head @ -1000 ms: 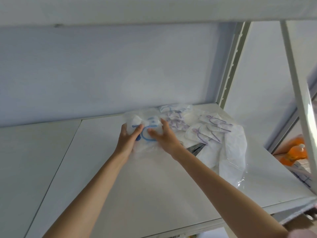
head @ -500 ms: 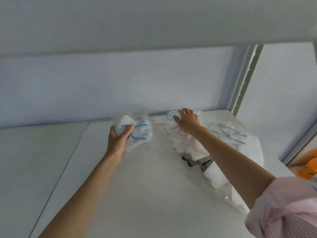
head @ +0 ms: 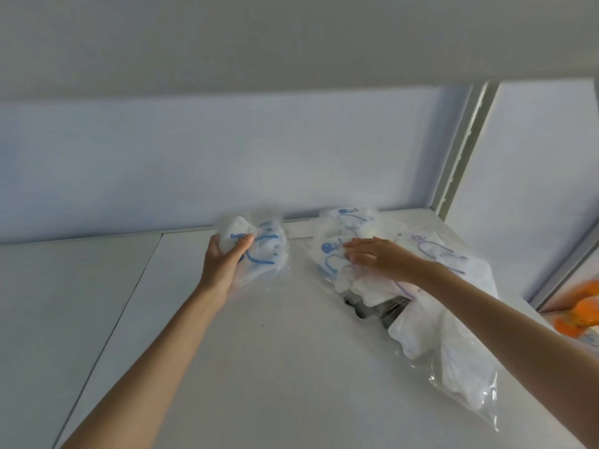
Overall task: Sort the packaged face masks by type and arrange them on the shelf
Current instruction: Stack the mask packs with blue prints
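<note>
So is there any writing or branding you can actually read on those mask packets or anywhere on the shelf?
Packet of blue-strapped masks held in the left hand: a short blue word by the thumb, too blurred to read.
Packet under the right hand: a blue mark, not legible.
Packet at the back of the pile: a blue mark, not legible.
Shelf: no writing shows.

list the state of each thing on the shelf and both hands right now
left hand: grips the blue-strap mask pack, thumb across its front
blue-strap mask pack: held at the shelf's back, apart from the pile
right hand: fingers extended, resting on the pile
mask pile: unsorted, blue and purple straps mixed
large plastic bag: lying crumpled by the pile
shelf: bears all of it
</note>
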{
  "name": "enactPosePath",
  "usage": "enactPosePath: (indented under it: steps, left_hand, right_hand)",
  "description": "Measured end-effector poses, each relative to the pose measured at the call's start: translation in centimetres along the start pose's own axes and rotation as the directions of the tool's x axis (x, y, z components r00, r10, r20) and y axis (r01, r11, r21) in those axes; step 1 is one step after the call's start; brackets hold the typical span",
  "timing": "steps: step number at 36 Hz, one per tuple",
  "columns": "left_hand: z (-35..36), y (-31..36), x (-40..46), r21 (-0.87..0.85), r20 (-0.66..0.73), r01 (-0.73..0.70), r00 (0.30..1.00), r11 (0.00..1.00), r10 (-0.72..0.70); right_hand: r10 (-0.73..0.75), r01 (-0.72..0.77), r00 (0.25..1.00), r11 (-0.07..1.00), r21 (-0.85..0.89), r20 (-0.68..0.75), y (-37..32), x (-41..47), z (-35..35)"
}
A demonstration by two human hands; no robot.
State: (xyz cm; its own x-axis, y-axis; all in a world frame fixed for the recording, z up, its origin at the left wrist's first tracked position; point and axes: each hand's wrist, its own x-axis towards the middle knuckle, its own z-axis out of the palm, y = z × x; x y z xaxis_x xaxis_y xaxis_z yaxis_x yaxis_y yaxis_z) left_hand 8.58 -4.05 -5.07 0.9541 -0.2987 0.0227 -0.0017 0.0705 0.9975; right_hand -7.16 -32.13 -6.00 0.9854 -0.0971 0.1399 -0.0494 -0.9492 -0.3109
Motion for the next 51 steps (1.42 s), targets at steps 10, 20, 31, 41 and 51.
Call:
enactPosePath:
  steps: [10, 20, 31, 41, 51]
  left_hand:
    - [1.2, -0.1, -1.0, -0.001, 0.019, -0.013, 1.0, 1.0, 0.013]
    - [0.4, 0.4, -2.5, 0.034, 0.008, -0.048, 0.999, 0.998, 0.048]
    - [-0.5, 0.6, -2.9, 0.033, 0.015, -0.049, 0.999, 0.998, 0.049]
    - [0.3, 0.3, -3.6, 0.033, 0.041, -0.062, 0.997, 0.998, 0.061]
    - [1.4, -0.2, -4.3, 0.082, 0.129, 0.044, 0.99, 0.996, -0.054]
  right_hand:
    - [0.537, -0.572, 0.805, 0.816, -0.088, -0.252, -2.2, -0.7, -1.1]
    - [0.735, -0.746, 0.666, 0.65, -0.147, -0.13, -2.9, 0.6, -1.1]
    - [0.713, -0.626, 0.666, 0.695, 0.354, -0.221, -1.9, 0.0, -2.1]
    - [0.378, -0.166, 0.921, 0.154, 0.974, 0.097, -7.2, -1.7, -5.8]
    - [0.359, -0.436, 0.895, 0.589, 0.68, 0.263, -11.8, -0.8, -3.8]
